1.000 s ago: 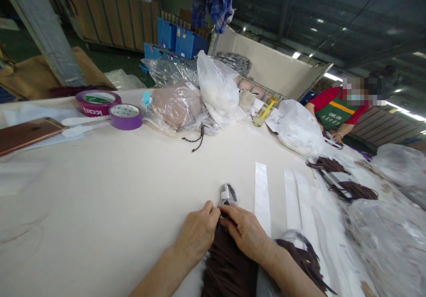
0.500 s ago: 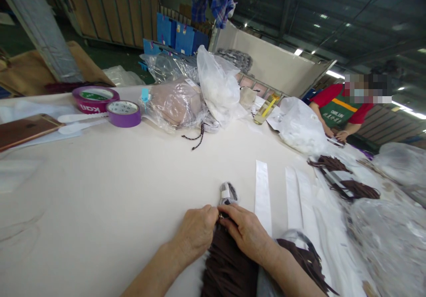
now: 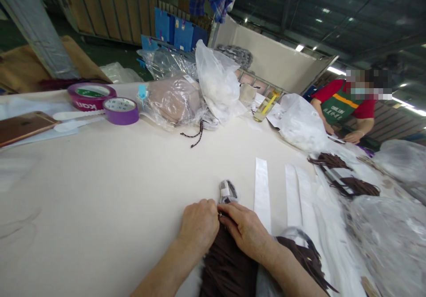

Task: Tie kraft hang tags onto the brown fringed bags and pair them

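Note:
My left hand [image 3: 200, 220] is closed at the top end of a dark brown fringed piece [image 3: 229, 263], which looks like a fringed bag. Facing it, my right hand [image 3: 244, 228] pinches the same top end, where a small metal fitting [image 3: 220, 215] shows between thumb and finger. What exactly the left fingers grip is hidden. Just beyond my hands lies a small coil [image 3: 228, 191] bound with a white wrap. Under my right forearm, another brown fringed piece [image 3: 299, 255] with a wrapped handle lies on the table.
White strips [image 3: 262, 190] lie to the right on the pale table [image 3: 100, 190]. Purple tape rolls [image 3: 121, 111] and a phone [image 3: 25, 127] are at left. Plastic-wrapped bags [image 3: 176, 97] line the back. A co-worker [image 3: 342, 106] in a green apron stands at far right, near more brown fringe [image 3: 356, 185].
My left hand has turned slightly and risen a little at the fringed piece's top end. My right hand keeps its pinch. The co-worker's hands have moved a little apart.

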The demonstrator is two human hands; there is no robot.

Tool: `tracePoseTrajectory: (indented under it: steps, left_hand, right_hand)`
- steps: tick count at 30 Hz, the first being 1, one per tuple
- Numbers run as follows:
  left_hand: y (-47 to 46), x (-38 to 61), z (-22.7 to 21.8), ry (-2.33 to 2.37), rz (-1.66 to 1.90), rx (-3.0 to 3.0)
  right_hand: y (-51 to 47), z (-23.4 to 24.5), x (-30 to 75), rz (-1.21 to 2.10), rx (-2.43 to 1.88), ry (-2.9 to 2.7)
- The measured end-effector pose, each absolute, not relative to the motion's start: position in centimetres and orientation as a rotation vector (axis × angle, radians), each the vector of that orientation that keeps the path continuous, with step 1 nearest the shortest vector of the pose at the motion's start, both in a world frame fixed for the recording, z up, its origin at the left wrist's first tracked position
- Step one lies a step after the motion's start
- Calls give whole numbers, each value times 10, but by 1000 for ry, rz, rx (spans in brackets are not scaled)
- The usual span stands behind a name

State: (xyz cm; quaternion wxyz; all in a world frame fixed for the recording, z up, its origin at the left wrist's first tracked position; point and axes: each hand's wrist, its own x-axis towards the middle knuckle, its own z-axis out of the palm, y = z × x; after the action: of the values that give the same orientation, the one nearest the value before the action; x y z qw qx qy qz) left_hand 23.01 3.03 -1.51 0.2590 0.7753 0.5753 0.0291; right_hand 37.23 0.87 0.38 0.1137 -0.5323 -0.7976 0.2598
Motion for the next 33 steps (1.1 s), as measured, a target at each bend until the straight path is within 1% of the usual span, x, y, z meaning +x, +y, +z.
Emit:
tracePoseTrajectory:
  steps: [5, 12, 15, 20, 26, 33]
  left_hand:
    - [28, 213, -20, 1558, 160, 2063]
    - [25, 204, -28, 1502, 418, 1925]
    - [26, 202, -30, 1432, 572, 1787]
    - [29, 200, -30, 1370, 676, 1653]
    - [30, 201, -31, 1317, 760, 1572]
    - [33, 203, -37, 1093, 879, 1341]
  right_hand:
    - [10, 8, 369, 751, -1652, -2331]
    - [10, 10, 353, 551, -1704, -2313]
    - [14, 5, 352, 618, -1686, -2258]
    - [22, 2, 354, 773, -1684, -2149]
    - [24, 5, 351, 804, -1720, -2121]
    - [31, 3, 344, 822, -1754, -2032]
